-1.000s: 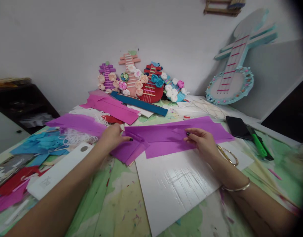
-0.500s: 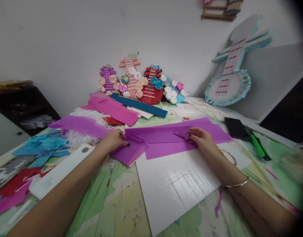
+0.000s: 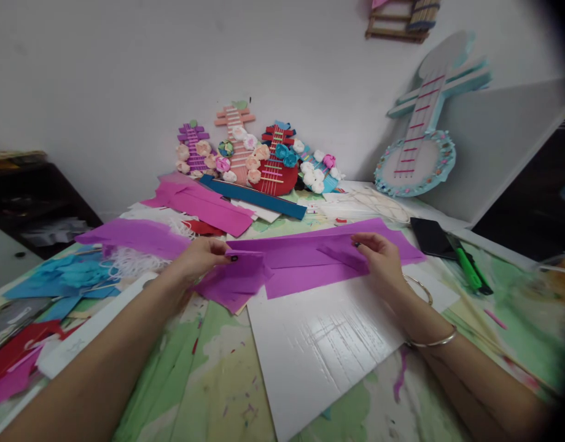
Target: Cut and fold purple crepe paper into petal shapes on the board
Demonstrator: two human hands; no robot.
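Head camera view: a large purple sheet (image 3: 296, 283) is laid across the middle of the desk (image 3: 218, 374), and from it the clock directions are counted. At its 9 o'clock end, a smaller purple piece (image 3: 236, 279) is pinched along its upper edge between the thumb and fingers of the left hand (image 3: 200, 259). Over the sheet's 3 o'clock side, the thumb and fingertips of the right hand (image 3: 382, 259) are drawn together beside a narrow purple strip (image 3: 338, 254); whether the strip is gripped cannot be told. A bangle (image 3: 433, 342) is worn on the right wrist. At 6 o'clock, a white board (image 3: 319, 344) is partly covered by the sheet. Beyond the right hand, at 3 o'clock, a black phone (image 3: 430, 237) and a green cutter (image 3: 468, 267) are placed close together. At 10 o'clock, pink paper (image 3: 202, 205) and a dark blue strip (image 3: 259, 197) are seen; past them, at 11 o'clock, small flower-trimmed guitars (image 3: 280, 175) are lined up near the wall. A larger pale blue guitar (image 3: 414, 153) is leaned at between 1 and 2 o'clock. White string (image 3: 135, 263) and blue paper (image 3: 73, 270) are heaped at 9 o'clock, beyond the left hand.
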